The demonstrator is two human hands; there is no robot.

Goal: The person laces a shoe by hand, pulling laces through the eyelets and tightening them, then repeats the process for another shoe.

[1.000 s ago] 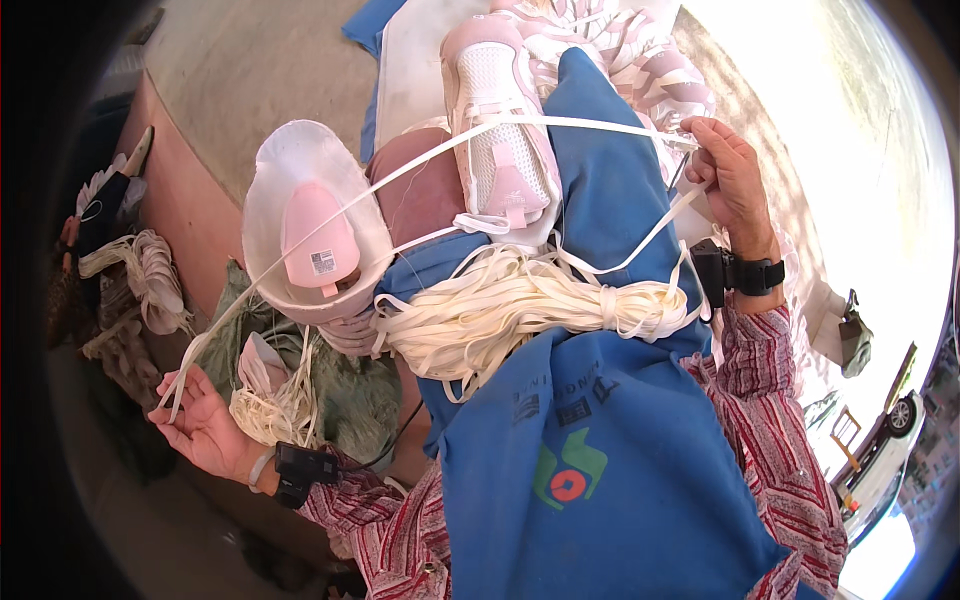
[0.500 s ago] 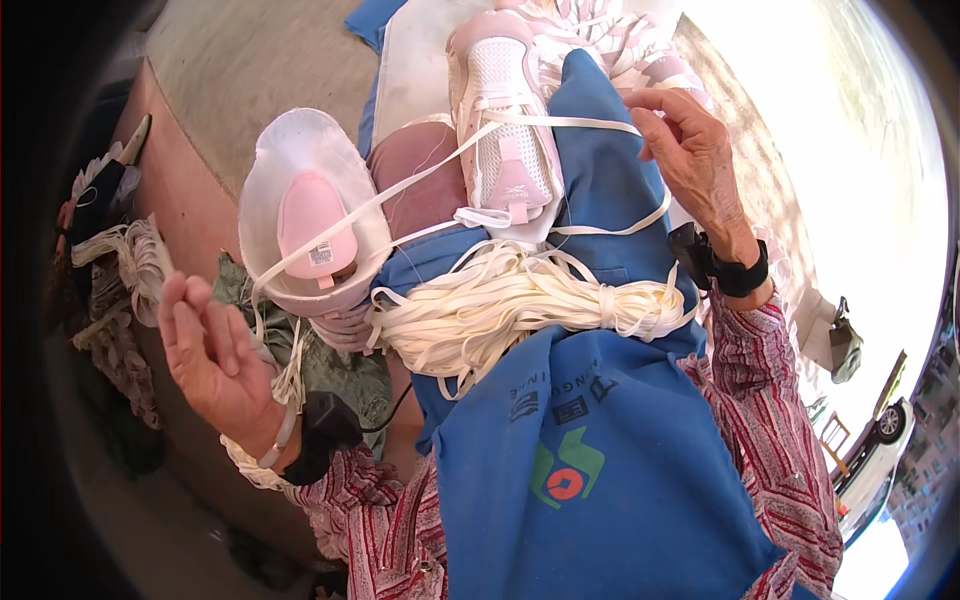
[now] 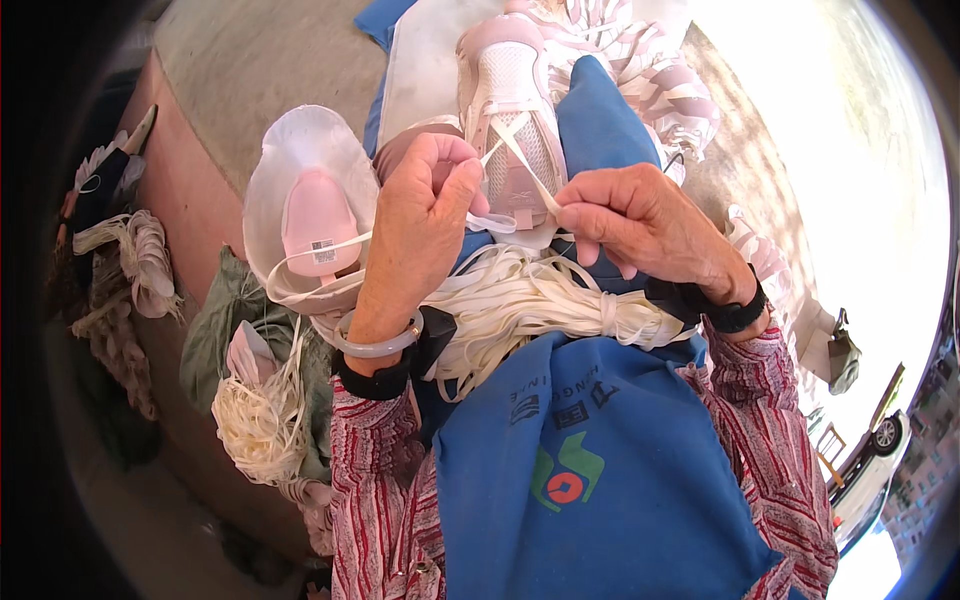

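Note:
A pink and white shoe upper (image 3: 503, 70) lies on my lap with its mesh tongue up. A flat white shoelace (image 3: 527, 170) crosses over its front. My right hand (image 3: 645, 222) pinches one end of the lace between thumb and finger, beside the tongue tab. On the other side my left hand (image 3: 418, 215) is closed on the lace's other end, its fingertips partly hidden. A thick bundle of cream shoelaces (image 3: 530, 305) rests across my lap below both hands, over the blue apron (image 3: 600, 430).
Left of my left hand stands a whitish cup-shaped piece (image 3: 300, 135) with a pink insole-like pad (image 3: 318, 215) in it. More laces (image 3: 262, 425) hang at lower left. Several pink and white uppers (image 3: 660, 85) are piled at far right. A car (image 3: 880, 450) stands outside.
My left hand has come in from the far left to the shoe and closed on the lace. My right hand has moved down and inward, and the lace now crosses more tightly over the tongue.

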